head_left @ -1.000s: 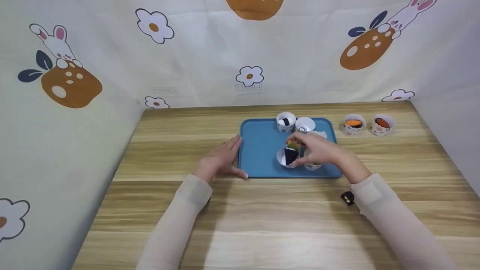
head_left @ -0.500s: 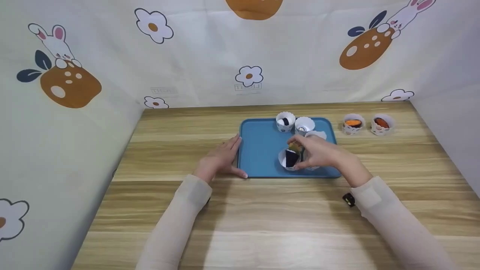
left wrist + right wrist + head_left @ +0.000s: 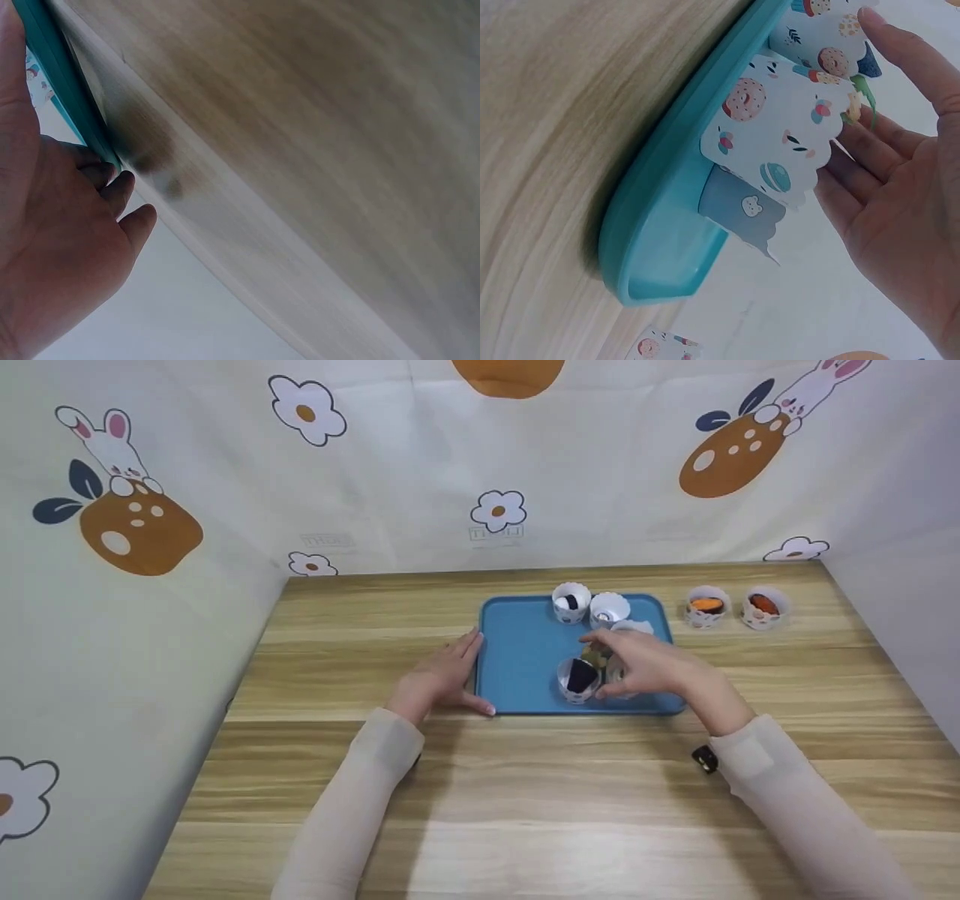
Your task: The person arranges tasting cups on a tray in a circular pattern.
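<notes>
My left hand (image 3: 442,673) rests against the left edge of the blue tray (image 3: 517,660), fingers straight and thumb at the front corner. In the left wrist view that hand (image 3: 71,217) touches the tray's rim. Over the tray's right half is my right hand (image 3: 643,661), thumb and fingers spread apart. Beside its thumb, a black-and-white rice ball (image 3: 582,676) leans in a paper cup (image 3: 574,695). A green-brown piece (image 3: 595,654) lies near its fingertips. Another patterned cup (image 3: 772,127) stands under the palm in the right wrist view, with green and yellow bits at its rim.
Two paper cups stand at the tray's back, one with white-and-black sushi (image 3: 571,603), the other with a small roll (image 3: 603,617). A further cup (image 3: 637,626) is partly hidden by my right hand. Right of the tray are cups with orange sushi (image 3: 706,606) and red sushi (image 3: 764,604).
My right hand has drawn slightly right, its thumb coming away from the rice ball. The rice ball has tilted and its cup shifted slightly. My left hand has stayed at the tray edge.
</notes>
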`<act>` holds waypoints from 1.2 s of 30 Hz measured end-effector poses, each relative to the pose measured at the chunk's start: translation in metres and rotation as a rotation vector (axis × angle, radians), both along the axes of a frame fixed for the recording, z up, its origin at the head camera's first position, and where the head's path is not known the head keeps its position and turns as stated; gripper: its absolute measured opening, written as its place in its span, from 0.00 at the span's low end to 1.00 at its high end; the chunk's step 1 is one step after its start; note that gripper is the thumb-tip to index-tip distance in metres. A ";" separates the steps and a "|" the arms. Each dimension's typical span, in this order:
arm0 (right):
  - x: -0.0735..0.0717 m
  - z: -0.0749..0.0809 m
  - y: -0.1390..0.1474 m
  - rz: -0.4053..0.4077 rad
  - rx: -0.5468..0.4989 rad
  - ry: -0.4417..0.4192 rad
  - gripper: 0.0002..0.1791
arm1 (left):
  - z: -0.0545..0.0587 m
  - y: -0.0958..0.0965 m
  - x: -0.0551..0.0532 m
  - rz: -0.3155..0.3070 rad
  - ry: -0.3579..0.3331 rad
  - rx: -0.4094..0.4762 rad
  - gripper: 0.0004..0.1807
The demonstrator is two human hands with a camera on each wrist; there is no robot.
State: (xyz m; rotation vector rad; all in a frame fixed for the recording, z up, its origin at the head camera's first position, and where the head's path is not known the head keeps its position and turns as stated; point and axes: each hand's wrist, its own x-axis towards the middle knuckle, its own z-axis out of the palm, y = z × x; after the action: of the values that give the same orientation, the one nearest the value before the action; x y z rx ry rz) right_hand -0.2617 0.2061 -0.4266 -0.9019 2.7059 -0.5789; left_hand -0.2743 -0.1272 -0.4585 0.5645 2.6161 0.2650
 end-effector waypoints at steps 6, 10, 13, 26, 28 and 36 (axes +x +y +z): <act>0.000 0.006 0.006 -0.005 -0.041 -0.003 0.45 | 0.002 0.000 0.000 -0.016 0.013 -0.014 0.73; -0.001 0.009 0.012 -0.003 -0.069 -0.001 0.44 | 0.002 0.000 -0.001 -0.019 0.028 -0.029 0.73; -0.001 0.011 0.016 -0.004 -0.082 0.001 0.44 | 0.001 0.000 -0.001 -0.020 0.034 -0.031 0.74; 0.000 0.016 0.036 -0.076 -0.124 -0.018 0.41 | 0.000 0.000 -0.002 -0.013 0.011 -0.030 0.74; 0.001 0.016 0.039 -0.090 -0.126 -0.012 0.41 | 0.000 0.000 -0.001 -0.011 0.010 -0.030 0.74; 0.001 0.015 0.053 -0.127 -0.176 0.068 0.38 | 0.001 0.000 -0.001 -0.032 0.016 -0.032 0.73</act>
State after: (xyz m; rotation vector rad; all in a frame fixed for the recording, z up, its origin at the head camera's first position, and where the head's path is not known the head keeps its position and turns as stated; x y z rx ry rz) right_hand -0.2609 0.2595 -0.4114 -0.8078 2.8233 -0.8390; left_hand -0.2753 -0.1272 -0.4578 0.5989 2.6194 0.2089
